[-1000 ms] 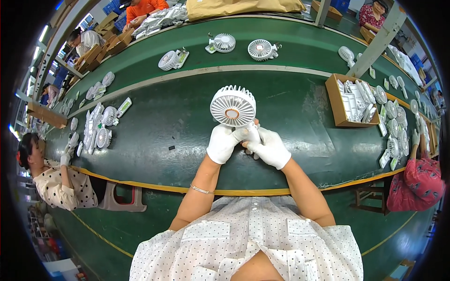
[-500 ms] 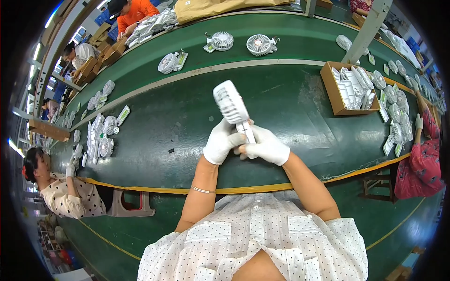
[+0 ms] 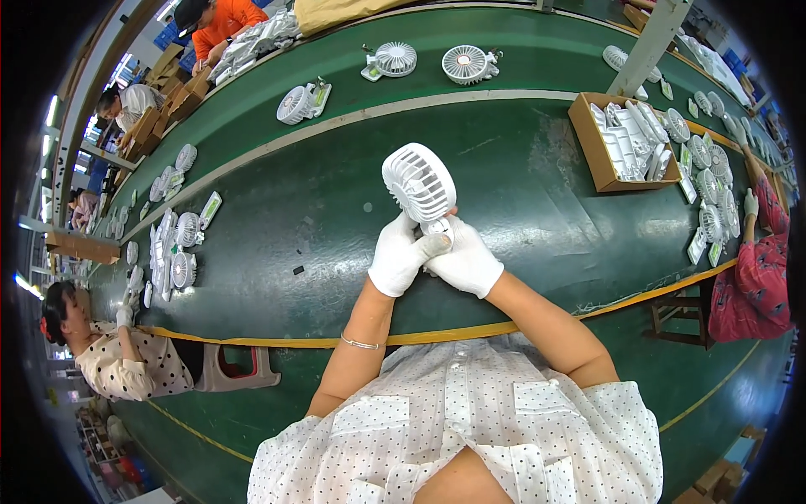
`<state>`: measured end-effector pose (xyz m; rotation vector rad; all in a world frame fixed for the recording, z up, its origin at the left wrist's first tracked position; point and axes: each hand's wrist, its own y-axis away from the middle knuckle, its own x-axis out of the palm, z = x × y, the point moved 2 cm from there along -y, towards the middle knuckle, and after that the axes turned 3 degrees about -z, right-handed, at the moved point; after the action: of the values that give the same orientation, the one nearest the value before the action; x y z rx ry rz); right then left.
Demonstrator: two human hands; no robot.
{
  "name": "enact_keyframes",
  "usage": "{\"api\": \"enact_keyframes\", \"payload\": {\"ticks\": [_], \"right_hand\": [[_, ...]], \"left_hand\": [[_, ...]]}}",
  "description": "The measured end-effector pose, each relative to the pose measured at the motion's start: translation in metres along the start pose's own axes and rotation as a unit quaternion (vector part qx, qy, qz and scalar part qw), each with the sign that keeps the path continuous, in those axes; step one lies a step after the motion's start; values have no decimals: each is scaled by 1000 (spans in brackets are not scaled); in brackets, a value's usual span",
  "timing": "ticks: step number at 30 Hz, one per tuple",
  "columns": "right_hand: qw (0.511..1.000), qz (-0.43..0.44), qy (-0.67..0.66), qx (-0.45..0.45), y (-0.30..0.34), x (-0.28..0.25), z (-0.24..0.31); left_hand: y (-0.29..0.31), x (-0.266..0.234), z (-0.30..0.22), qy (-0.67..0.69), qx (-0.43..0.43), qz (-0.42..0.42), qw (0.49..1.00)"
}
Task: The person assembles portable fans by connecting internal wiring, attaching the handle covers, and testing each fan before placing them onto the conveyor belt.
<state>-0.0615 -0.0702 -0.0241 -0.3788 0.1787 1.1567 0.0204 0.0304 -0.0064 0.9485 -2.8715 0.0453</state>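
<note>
A white handheld fan (image 3: 420,181) is held up over the green table (image 3: 277,210), near the middle of the view and in front of the wearer's chest, its round head tilted above the hands. The left hand (image 3: 396,259) and the right hand (image 3: 472,260), both in white gloves, meet around its handle (image 3: 438,227): the left one's fingers are closed on it with the thumb laid across, and the right one's are curled in from the other side, though its fingertips are mostly hidden. How much clearance lies beneath the fan cannot be told. It looks light and stiff, a hollow shell of hard plastic that should keep its shape under a modest squeeze. The thin slats (image 3: 432,185) on the head seem the fragile part, liable to crack under pressure, so the handle, just below the head, is the sounder place to take hold. The smooth casing may slide a little against glove fabric, which makes a wrapped hold more secure than a pinch. To the right stands a cardboard box (image 3: 591,151) of white plastic parts (image 3: 625,139); to the left, more fans (image 3: 183,269) lie on the table.
</note>
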Motion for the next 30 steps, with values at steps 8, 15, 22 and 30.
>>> {"api": "enact_keyframes", "payload": {"ticks": [8, 15, 22, 30], "right_hand": [[935, 158, -237, 211, -2, -13, 19], [769, 190, -570, 218, 5, -13, 5], [961, 32, -127, 242, -1, -19, 31], [961, 36, -145, 232, 0, -16, 25]], "left_hand": [[-8, -19, 15, 93, -9, -8, 996], [-10, -20, 18, 329, 20, 45, 943], [-7, -6, 3, 174, -16, -24, 984], [-4, -2, 1, 158, -1, -59, 986]]}}
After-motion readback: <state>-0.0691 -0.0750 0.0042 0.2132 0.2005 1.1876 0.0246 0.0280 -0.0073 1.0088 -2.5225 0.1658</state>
